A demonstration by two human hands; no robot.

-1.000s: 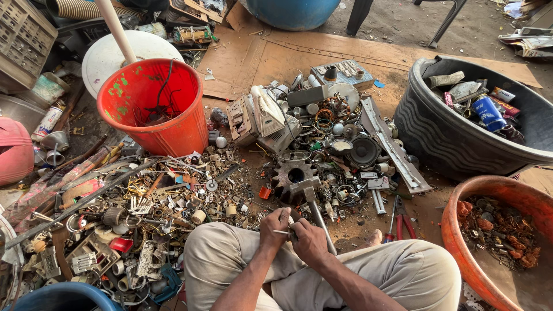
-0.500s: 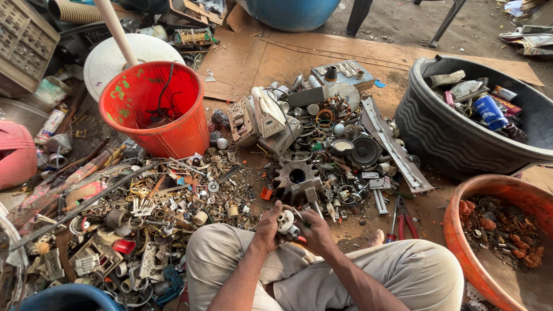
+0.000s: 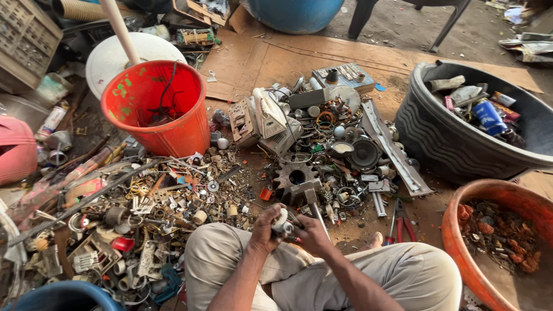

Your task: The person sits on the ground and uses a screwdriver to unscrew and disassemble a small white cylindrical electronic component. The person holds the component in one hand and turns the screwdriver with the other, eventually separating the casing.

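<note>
Small whitish metal part (image 3: pixel 281 220) sits between your hands above your knees: left hand (image 3: pixel 265 230) curls closed around it, right hand (image 3: pixel 311 233) pinches its side. Hammer (image 3: pixel 311 198) lies at twelve o'clock, red bucket (image 3: pixel 158 106) at ten.

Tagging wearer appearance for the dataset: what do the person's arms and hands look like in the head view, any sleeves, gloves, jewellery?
Both forearms are bare, with no sleeves in view. The left hand and right hand are bare too: no gloves, and no watch, ring or wristband that I can make out. Both arms are lean. The only clothing visible is beige trousers over the bent knees.
</note>
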